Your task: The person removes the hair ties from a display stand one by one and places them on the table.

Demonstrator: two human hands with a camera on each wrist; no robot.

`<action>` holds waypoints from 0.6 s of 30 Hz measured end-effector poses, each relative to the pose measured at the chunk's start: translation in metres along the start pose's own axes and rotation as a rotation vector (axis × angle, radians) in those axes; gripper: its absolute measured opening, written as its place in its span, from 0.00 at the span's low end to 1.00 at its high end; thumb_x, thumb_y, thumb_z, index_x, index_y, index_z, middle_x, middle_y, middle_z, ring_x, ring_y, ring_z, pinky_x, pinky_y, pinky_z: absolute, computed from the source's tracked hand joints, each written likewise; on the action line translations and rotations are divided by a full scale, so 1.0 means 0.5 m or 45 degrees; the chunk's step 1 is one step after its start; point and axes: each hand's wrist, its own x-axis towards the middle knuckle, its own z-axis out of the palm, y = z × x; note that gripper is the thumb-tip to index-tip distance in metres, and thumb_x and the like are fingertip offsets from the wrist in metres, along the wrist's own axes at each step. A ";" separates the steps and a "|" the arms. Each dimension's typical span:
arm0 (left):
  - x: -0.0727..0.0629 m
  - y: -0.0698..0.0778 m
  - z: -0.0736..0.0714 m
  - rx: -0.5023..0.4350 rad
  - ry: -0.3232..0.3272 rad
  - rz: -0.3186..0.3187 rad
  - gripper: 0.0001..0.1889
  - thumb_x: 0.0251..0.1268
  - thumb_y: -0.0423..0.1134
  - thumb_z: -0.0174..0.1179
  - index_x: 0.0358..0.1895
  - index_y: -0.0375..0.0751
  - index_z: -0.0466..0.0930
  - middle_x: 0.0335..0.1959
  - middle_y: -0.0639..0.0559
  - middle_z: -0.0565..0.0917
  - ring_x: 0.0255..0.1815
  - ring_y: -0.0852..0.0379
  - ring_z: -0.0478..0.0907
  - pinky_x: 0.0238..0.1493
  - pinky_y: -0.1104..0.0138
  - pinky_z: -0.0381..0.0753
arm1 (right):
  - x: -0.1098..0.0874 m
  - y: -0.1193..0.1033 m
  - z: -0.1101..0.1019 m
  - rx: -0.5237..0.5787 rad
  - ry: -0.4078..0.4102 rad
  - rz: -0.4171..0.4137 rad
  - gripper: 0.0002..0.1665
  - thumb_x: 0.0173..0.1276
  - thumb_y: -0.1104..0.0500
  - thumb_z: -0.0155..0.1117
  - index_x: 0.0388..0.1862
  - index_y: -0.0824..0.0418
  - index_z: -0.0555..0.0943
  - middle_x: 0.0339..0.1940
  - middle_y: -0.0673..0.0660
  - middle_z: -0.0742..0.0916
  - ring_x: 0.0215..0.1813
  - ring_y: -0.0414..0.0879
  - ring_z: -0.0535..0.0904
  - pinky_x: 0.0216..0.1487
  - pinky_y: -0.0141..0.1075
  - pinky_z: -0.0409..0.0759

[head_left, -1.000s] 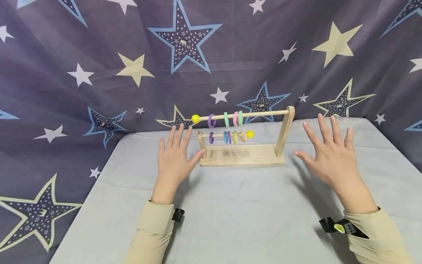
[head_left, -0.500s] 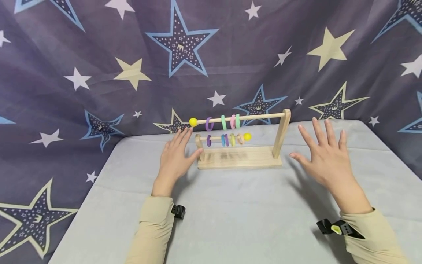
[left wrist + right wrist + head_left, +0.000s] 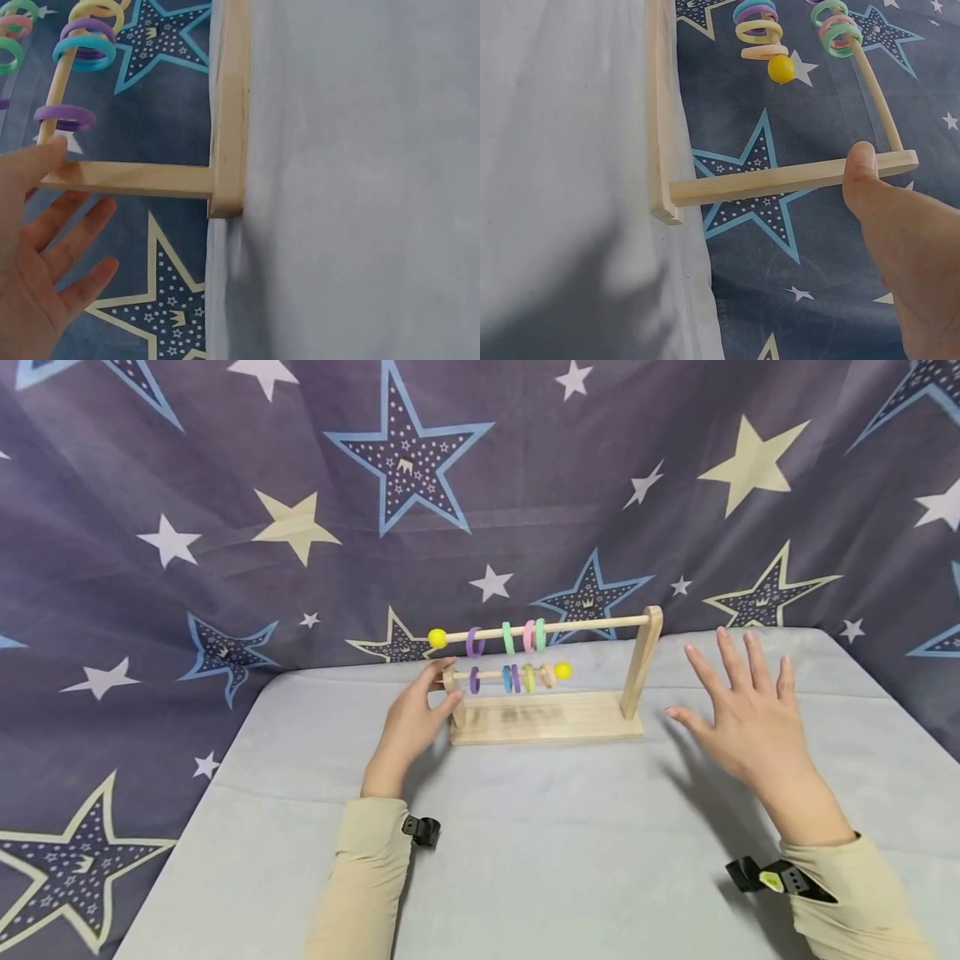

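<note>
A wooden ring stand (image 3: 547, 718) stands on the table, with a short left post and a tall right post. Its upper rod (image 3: 592, 624) carries purple, green and pink rings (image 3: 529, 635) and ends in a yellow ball (image 3: 437, 637) at left. On the lower rod hang purple, blue, yellow and peach rings (image 3: 528, 677), with another yellow ball (image 3: 563, 670) at right. My left hand (image 3: 412, 718) pinches the short post (image 3: 135, 178) between thumb and forefinger, other fingers loosely extended. To the right of the tall post (image 3: 642, 664), my right hand (image 3: 753, 731) hovers with fingers spread, holding nothing.
A light grey cloth covers the table (image 3: 540, 860). Behind it hangs a dark star-patterned curtain (image 3: 480, 468), close to the back of the stand. A black strap device (image 3: 780, 878) sits on the right wrist, and another camera (image 3: 422, 831) on the left.
My left hand has moved right and its fingers have curled in from a spread pose to the short post. My right hand stays spread in nearly the same place. The rings keep their places.
</note>
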 end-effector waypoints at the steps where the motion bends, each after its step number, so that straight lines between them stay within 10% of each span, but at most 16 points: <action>1: 0.001 0.001 0.003 -0.023 0.000 -0.004 0.27 0.72 0.47 0.60 0.72 0.56 0.66 0.59 0.44 0.81 0.60 0.46 0.77 0.62 0.46 0.70 | -0.001 0.001 -0.002 -0.001 0.001 0.001 0.48 0.71 0.31 0.52 0.81 0.49 0.51 0.82 0.61 0.44 0.80 0.54 0.25 0.71 0.60 0.20; 18: 0.002 -0.003 0.013 -0.162 -0.011 0.040 0.26 0.71 0.39 0.60 0.69 0.50 0.65 0.61 0.40 0.78 0.60 0.45 0.77 0.65 0.52 0.70 | -0.001 -0.022 -0.033 0.103 0.268 -0.103 0.45 0.68 0.41 0.64 0.79 0.51 0.59 0.81 0.59 0.56 0.80 0.58 0.46 0.74 0.62 0.44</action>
